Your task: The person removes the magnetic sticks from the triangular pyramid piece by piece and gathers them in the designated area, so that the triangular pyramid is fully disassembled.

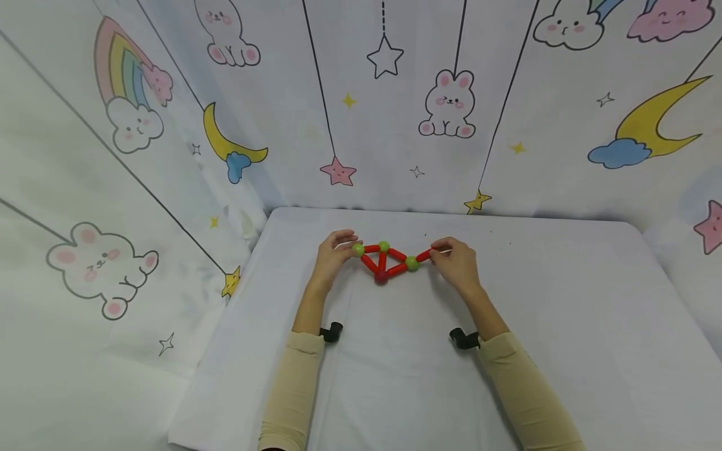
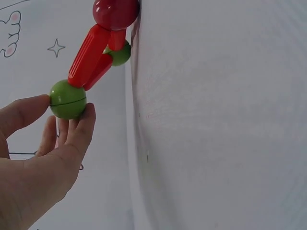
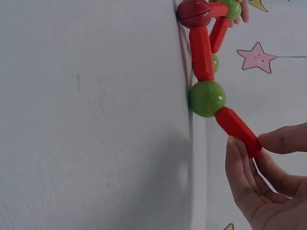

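Left fingers (image 2: 84,127) gripping green ball (image 2: 68,99) at assembly's (image 1: 397,255) nine o'clock; right fingers (image 3: 236,167) gripping red rod (image 3: 238,129) at three, apparently joining it; next move probably requiring steady alignment.

A: Support surf?
B: White tbl (image 1: 564,351), rounded far corners, top faintly creased nr middle.
A: What's on it?
B: Few tiny dark specks (image 1: 510,243) twd far edge; marks or bits, unclear. Stick-and-ball frame (image 1: 397,270) shows over tbl in head view; can't tell if its dark-red ball (image 1: 381,277) touches the top.
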Tool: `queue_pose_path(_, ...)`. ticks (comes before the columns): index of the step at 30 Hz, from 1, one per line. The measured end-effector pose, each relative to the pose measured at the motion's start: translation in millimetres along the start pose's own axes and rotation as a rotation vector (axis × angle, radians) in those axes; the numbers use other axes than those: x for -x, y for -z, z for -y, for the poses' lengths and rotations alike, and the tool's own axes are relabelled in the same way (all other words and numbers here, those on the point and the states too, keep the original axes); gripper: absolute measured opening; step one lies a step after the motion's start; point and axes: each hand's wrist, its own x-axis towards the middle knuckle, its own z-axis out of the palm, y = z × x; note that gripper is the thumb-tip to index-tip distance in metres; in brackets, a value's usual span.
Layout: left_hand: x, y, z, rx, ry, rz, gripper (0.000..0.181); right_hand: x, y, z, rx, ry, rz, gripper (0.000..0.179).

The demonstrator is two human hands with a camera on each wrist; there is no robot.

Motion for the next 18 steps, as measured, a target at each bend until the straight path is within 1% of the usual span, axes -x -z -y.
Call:
queue_pose_path(5,1.5,2.9,0.4,-0.048,0.030,-0.019,0.055,-0.6,2.2,-2.9,0.016,-0.030,0.009,0.023)
queue_pose_path(10,1.6,4.5,1.3,-0.073,0.069,-0.037,0.061,-2.2,3.9,-7.7,0.046,-0.053,0.012,0.023)
queue_pose_path(14,0.8,5.6,2.6,-0.094,0.110,-0.053,0.062,-4.0,4.3,-12.4,0.068,-0.067,0.014,0.023)
queue_pose_path(18,0.0,6.3,4.4,-0.083,0.136,-0.056,0.060,-4.6,5.1,-16.1,0.102,-0.081,0.032,0.026)
